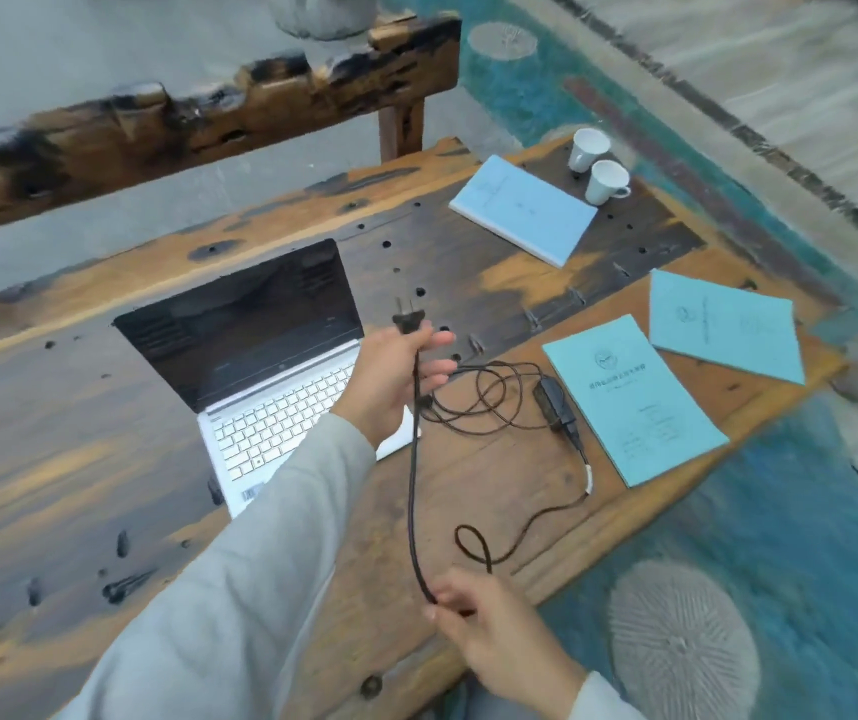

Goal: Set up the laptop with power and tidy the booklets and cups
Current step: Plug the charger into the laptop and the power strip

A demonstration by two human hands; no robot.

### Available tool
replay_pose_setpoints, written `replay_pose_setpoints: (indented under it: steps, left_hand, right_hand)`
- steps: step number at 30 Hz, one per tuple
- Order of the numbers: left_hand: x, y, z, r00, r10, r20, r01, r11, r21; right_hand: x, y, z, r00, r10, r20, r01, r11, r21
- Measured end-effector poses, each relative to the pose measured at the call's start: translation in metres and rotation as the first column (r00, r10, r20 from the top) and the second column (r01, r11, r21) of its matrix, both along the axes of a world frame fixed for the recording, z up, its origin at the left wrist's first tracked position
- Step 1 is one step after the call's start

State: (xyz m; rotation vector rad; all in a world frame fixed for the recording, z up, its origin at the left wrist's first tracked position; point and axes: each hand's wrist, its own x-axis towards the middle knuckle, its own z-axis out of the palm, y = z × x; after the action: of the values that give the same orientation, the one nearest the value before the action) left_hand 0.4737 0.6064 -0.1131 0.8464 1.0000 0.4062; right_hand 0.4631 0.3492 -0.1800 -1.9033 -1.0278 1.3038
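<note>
Your left hand (396,376) grips the cord (410,501) just under the plug (407,318), beside the laptop (240,330). Your right hand (489,636) pinches the cord lower down.

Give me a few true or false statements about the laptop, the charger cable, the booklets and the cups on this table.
1. The laptop is open. True.
2. The left hand holds the plug. True.
3. The right hand is empty. False: it pinches the power cord.
4. The blue booklets are stacked. False: all three lie spread apart.
5. The two white cups are nested. False: they stand side by side.
</note>
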Motion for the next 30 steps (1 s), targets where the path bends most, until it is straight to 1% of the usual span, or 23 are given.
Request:
replay_pose_setpoints:
  steps: [2,5,6,7,8,9,10,11,12,13,14,16,19,22,24,26,28,29,30]
  left_hand:
    - [-0.003,-0.015,0.006,0.997,-0.073,-0.003,0.073,0.994,0.085]
    - [-0.003,-0.043,0.019,0.983,-0.179,0.043,0.170,0.971,0.166]
    - [-0.001,-0.052,0.025,0.973,-0.222,0.057,0.209,0.962,0.178]
    - [0.000,-0.060,0.032,0.960,-0.272,0.069,0.255,0.948,0.189]
    - [0.003,-0.070,0.039,0.941,-0.329,0.078,0.308,0.929,0.204]
    - [0.006,-0.080,0.045,0.917,-0.389,0.084,0.364,0.905,0.219]
    - [0.009,-0.092,0.051,0.892,-0.446,0.079,0.418,0.878,0.236]
    - [0.012,-0.105,0.055,0.866,-0.496,0.065,0.467,0.847,0.253]
    - [0.015,-0.119,0.058,0.841,-0.539,0.045,0.509,0.817,0.271]
    - [0.018,-0.133,0.060,0.817,-0.576,0.033,0.546,0.790,0.280]
    - [0.021,-0.147,0.062,0.794,-0.607,0.030,0.577,0.768,0.278]
    - [0.028,-0.172,0.066,0.764,-0.643,0.046,0.618,0.752,0.230]
    - [0.037,-0.208,0.068,0.729,-0.681,0.065,0.666,0.728,0.160]
    - [0.045,-0.254,0.055,0.635,-0.772,0.029,0.748,0.623,0.227]
    - [0.050,-0.288,0.045,0.569,-0.823,0.008,0.788,0.547,0.282]
    - [0.053,-0.322,0.037,0.511,-0.860,-0.018,0.826,0.485,0.286]
    - [0.054,-0.352,0.026,0.475,-0.877,-0.072,0.854,0.441,0.276]
    - [0.052,-0.366,0.018,0.461,-0.878,-0.125,0.863,0.411,0.295]
    - [0.049,-0.378,0.009,0.436,-0.877,-0.203,0.872,0.356,0.335]
  right_hand:
    - [-0.013,-0.015,0.004,0.997,0.036,0.063,-0.035,0.999,-0.025]
    - [-0.019,-0.022,0.020,0.998,0.019,0.055,-0.020,1.000,0.009]
    - [-0.017,-0.022,0.026,0.998,-0.037,0.047,0.035,0.999,0.036]
    - [-0.012,-0.021,0.032,0.990,-0.136,0.039,0.133,0.988,0.074]
    - [-0.005,-0.019,0.040,0.962,-0.268,0.043,0.260,0.956,0.134]
    - [0.003,-0.016,0.051,0.911,-0.410,0.046,0.390,0.892,0.226]
    - [0.013,-0.013,0.063,0.844,-0.535,0.037,0.493,0.801,0.339]
    - [0.024,-0.010,0.075,0.779,-0.627,0.015,0.557,0.703,0.441]
    - [0.033,-0.008,0.087,0.722,-0.692,-0.019,0.603,0.614,0.510]
    - [0.042,-0.008,0.097,0.671,-0.740,-0.051,0.640,0.542,0.545]
    - [0.049,-0.011,0.104,0.628,-0.775,-0.065,0.662,0.490,0.567]
    - [0.059,-0.024,0.107,0.578,-0.814,-0.059,0.672,0.434,0.600]
    - [0.066,-0.056,0.099,0.535,-0.834,-0.136,0.722,0.368,0.586]
    - [0.067,-0.097,0.089,0.413,-0.890,-0.194,0.789,0.243,0.564]
    - [0.065,-0.128,0.081,0.315,-0.910,-0.268,0.827,0.125,0.548]
    - [0.062,-0.162,0.074,0.196,-0.910,-0.365,0.886,0.004,0.464]
    - [0.056,-0.198,0.068,0.039,-0.876,-0.481,0.944,-0.126,0.304]
    - [0.051,-0.217,0.064,-0.046,-0.859,-0.510,0.959,-0.181,0.219]
    - [0.046,-0.236,0.059,-0.120,-0.853,-0.509,0.964,-0.223,0.146]
